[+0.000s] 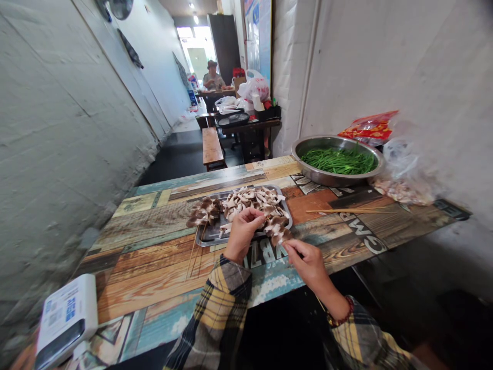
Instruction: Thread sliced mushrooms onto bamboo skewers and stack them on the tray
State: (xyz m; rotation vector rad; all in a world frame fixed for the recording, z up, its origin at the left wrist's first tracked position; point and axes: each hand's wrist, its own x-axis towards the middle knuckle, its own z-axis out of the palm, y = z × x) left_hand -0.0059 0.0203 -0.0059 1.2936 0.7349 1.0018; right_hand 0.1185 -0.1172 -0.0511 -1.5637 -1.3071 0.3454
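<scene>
Over the near edge of a metal tray (202, 236), my left hand (244, 230) is closed, its thumb and fingers pinched at the upper end of a bunch of brown-and-white oyster mushrooms (278, 229). My right hand (308, 261) is closed at the lower end of the same bunch. A thin yellowish stick shows below the right wrist; whether it runs through the bunch is hidden. Loose oyster mushrooms (246, 198) are heaped in the tray. At its left side lie finished-looking mushroom skewers (206, 210), their bare sticks pointing towards me.
Bamboo skewers (342, 210) lie right of the tray. Behind them stand a steel basin (333, 180) of green chives (339, 160) and a clear plastic bag (404, 174). A white box-shaped device (69, 313) sits front left. Another person (213, 77) sits at a far table.
</scene>
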